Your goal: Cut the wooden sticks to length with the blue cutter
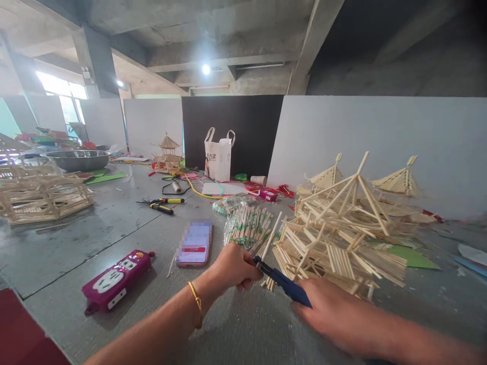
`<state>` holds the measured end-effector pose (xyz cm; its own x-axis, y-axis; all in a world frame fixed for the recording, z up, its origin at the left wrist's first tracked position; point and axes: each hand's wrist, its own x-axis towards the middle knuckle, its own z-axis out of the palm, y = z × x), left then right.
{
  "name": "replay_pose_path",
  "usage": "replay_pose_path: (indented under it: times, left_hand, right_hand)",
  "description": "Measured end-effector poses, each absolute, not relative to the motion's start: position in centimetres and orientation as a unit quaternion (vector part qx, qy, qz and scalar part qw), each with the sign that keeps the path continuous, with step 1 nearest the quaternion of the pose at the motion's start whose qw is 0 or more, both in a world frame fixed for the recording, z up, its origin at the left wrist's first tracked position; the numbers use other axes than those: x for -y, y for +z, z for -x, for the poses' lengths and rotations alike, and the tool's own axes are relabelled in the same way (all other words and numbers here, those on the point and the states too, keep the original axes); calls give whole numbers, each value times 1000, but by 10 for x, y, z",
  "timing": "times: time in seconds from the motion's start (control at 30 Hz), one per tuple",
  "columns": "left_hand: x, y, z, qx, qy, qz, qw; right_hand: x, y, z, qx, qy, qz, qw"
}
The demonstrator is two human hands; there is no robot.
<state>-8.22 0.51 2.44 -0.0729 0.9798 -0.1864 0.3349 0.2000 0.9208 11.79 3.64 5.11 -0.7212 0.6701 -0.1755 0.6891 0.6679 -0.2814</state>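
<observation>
My left hand (233, 267) is closed in a pinch on a thin wooden stick (271, 237) that slants up to the right. My right hand (335, 314) grips a blue-handled cutter (283, 281), whose dark jaws meet the stick's lower end beside my left fingers. Just behind both hands stands a model building of wooden sticks (338, 228) with a pitched roof frame. A gold bracelet (196, 299) circles my left wrist.
On the grey table (114, 228) lie a phone (195, 243), a magenta power strip (116, 278), packets of sticks (247, 223), yellow-handled pliers (162, 204), a white tote bag (218, 157), a metal bowl (78, 159) and more stick models (41, 195). White and black panels stand behind.
</observation>
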Motion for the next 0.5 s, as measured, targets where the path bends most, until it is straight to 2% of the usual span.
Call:
replay_pose_path:
  times: [0.2, 0.5]
  left_hand:
    - [-5, 28, 82, -638, 354, -523, 441]
    - [24, 33, 95, -676, 362, -475, 433]
  right_hand:
    - [-36, 57, -114, -886, -186, -422, 56]
    - [-24, 54, -93, -878, -223, -417, 75]
